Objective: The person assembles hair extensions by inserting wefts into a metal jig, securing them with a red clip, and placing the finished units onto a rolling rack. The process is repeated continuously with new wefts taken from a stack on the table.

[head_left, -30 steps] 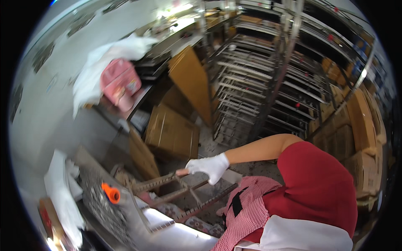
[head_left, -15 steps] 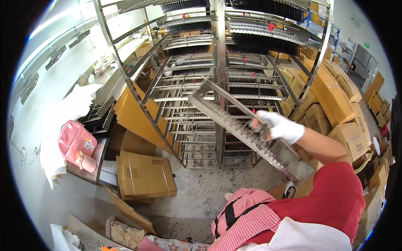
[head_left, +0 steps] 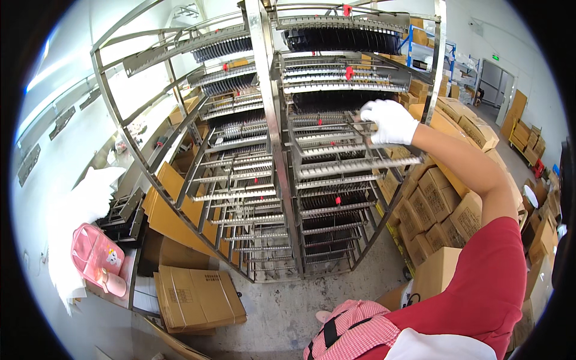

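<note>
My right hand (head_left: 390, 123), in a white glove, is raised with its fingers curled round a bar of a slotted metal frame (head_left: 360, 167). That frame has a toothed front edge and lies roughly level in the right column of a tall metal rack (head_left: 271, 96). Whether the rack's rails bear its weight cannot be told. Just above it, a row of dark thin pieces (head_left: 345, 102) hangs from another slotted frame. Small red tags (head_left: 349, 73) mark some of the levels. My left hand is outside the view.
Cardboard boxes (head_left: 435, 195) are stacked along the right side. At lower left, flattened cartons (head_left: 201, 297) lean near a pink bag (head_left: 96, 255) and a pink bottle (head_left: 112, 282) on a bench. Brown board sheets (head_left: 165, 201) stand beside the rack's left upright.
My right hand has gone up and forward, bringing the slotted metal frame from a slanted position before the rack to a level one in its right column. The view has shifted too.
</note>
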`<action>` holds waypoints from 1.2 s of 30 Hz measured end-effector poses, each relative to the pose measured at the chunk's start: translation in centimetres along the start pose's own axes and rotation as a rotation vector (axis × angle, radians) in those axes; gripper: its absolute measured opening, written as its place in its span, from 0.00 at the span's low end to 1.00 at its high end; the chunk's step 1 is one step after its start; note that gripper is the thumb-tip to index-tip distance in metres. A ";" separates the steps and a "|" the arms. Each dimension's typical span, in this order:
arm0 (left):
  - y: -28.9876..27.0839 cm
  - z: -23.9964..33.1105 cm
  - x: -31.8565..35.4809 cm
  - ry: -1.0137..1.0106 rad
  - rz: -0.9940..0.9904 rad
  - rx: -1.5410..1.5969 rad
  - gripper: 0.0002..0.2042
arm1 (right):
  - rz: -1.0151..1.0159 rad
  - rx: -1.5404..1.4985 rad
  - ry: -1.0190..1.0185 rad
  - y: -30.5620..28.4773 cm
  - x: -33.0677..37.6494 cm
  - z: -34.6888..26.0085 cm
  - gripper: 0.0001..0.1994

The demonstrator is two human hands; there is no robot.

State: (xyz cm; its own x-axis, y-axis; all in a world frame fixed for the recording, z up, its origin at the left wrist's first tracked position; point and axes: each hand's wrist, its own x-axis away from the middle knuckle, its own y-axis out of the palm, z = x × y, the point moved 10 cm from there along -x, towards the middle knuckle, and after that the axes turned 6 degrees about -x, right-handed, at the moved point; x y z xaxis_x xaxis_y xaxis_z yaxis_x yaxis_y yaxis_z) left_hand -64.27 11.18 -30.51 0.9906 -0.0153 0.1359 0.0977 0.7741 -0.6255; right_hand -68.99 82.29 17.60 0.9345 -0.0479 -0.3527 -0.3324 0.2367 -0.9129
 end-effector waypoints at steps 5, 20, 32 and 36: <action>1.0 1.3 1.5 0.012 -0.016 0.031 0.15 | 0.971 0.315 -0.432 -12.4 -2.4 -1.8 0.15; 2.5 0.9 0.6 -0.108 -0.113 0.221 0.16 | 0.536 -0.138 0.103 -18.0 -17.7 18.0 0.19; 1.1 -7.4 2.0 -0.140 -0.155 0.308 0.22 | 0.512 -0.240 0.129 -23.1 6.9 -0.5 0.24; -3.0 -0.3 0.5 -0.076 -0.087 0.186 0.17 | 0.080 -0.168 0.050 -14.8 11.5 -12.5 0.21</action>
State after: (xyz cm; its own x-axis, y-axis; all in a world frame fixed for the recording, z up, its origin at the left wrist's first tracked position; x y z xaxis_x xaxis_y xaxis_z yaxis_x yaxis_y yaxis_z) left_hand -64.05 8.67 -28.75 0.9683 -0.0449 0.2457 0.1567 0.8752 -0.4576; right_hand -54.89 66.11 24.45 0.8982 -0.0841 -0.4315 -0.4258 0.0769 -0.9015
